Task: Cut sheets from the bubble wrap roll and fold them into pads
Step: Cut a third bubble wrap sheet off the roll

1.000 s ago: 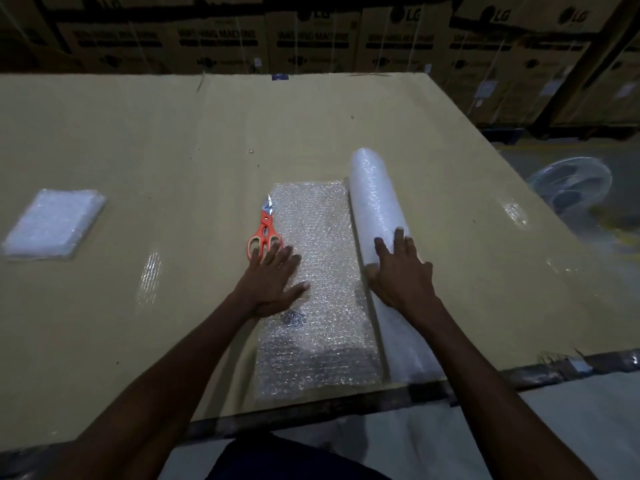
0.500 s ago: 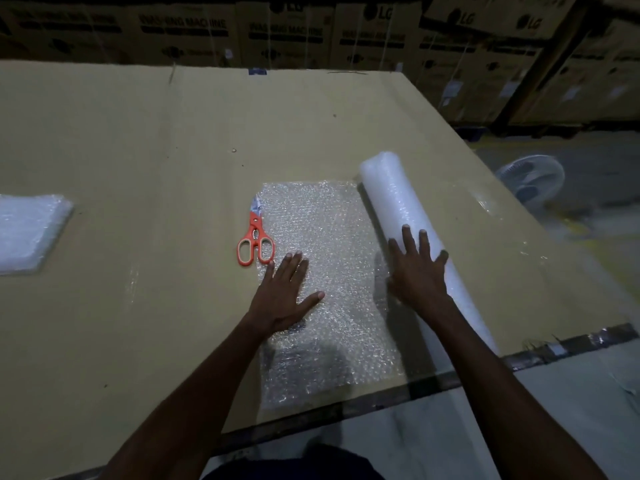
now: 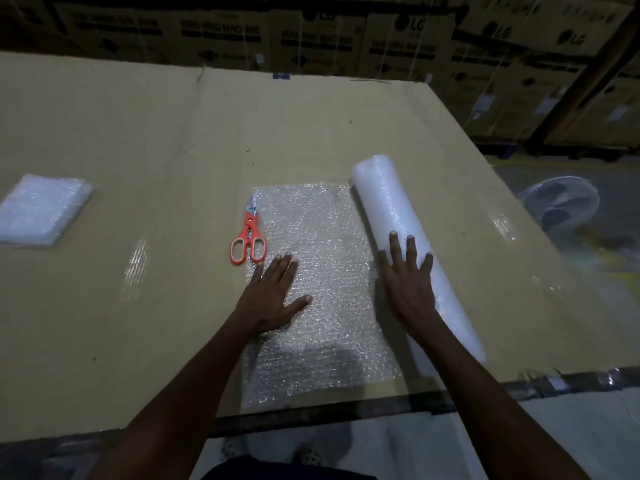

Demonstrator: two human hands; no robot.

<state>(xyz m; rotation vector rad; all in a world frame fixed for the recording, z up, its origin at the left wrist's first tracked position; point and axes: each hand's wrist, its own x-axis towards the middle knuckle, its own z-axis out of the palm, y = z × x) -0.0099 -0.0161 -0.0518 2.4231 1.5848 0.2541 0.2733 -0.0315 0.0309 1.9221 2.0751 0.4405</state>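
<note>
The bubble wrap roll has rolled further right under the flat right hand; the left hand, also flat, presses the sheet on the cardboard surface, boxes stacked behind.

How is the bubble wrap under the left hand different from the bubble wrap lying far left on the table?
The unrolled sheet lies flat in a single see-through layer, while the folded pad is a thicker, whiter stack. The sheet is clearly larger than the pad. The left hand rests flat on the sheet, which joins the roll; the pad lies alone, untouched. Both are bubble wrap on the same table.
</note>
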